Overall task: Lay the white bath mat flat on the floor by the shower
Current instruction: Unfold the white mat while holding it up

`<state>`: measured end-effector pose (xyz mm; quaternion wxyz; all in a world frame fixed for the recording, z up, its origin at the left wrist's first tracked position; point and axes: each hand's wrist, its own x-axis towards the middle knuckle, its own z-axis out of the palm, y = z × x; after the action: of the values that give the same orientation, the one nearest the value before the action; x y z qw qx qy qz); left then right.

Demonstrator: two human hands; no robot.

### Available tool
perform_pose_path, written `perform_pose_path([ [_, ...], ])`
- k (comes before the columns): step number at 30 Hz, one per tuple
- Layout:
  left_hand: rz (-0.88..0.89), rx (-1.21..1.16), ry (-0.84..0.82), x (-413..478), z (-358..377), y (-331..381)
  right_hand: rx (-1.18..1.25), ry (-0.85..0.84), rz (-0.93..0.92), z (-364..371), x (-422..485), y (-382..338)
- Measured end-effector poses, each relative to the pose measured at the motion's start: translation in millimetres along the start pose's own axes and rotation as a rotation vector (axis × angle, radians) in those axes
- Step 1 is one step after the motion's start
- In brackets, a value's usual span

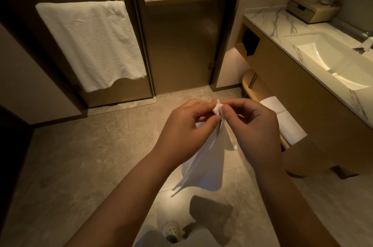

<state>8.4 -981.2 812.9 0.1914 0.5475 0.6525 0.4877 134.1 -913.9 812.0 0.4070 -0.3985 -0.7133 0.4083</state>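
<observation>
Forearms fill the low frame, rising from six o'clock toward centre. Beside them, a pale shoe (171, 230) on the floor (80, 166).

Left hand (185, 133) and right hand (254, 125) meet just above frame centre. Both pinch one bunched corner of the white bath mat (205, 168); each grip is narrow, thumb and fingertips closed on cloth. Mat hangs down from the pinch toward six o'clock, folded on itself, clear of the floor, its shadow on the tiles below.

Shower door (177, 44) at twelve o'clock, glass, with a bar handle. White towel (90, 44) draped on a rail at ten o'clock. Vanity tabletop (268, 18) with sink (333, 61) at two o'clock; folded white towels (282, 119) on the low shelf at three o'clock.

Step in hand, as judged: finding and separating the mat's corners. To do it well, slide the hands apart along one edge until each holds its own corner, let the folds drop open, then lower the far edge first at the shower threshold and draw back so the cloth settles without creases. Keep the edge square to the door.

No brand, label or writing is legible anywhere.
</observation>
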Motion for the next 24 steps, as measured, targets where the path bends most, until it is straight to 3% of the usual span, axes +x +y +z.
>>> perform_pose_path([
  [9, -0.019, 0.02, 0.163, 1, 7, -9, 0.066, -0.087, 0.058, 6, -6, 10],
  [15, -0.043, 0.032, 0.184, 2, 11, -16, 0.102, 0.057, 0.053, 19, -11, 18],
  [24, -0.062, 0.049, 0.179, 2, 7, -27, -0.039, 0.107, -0.018, 18, -5, 30],
])
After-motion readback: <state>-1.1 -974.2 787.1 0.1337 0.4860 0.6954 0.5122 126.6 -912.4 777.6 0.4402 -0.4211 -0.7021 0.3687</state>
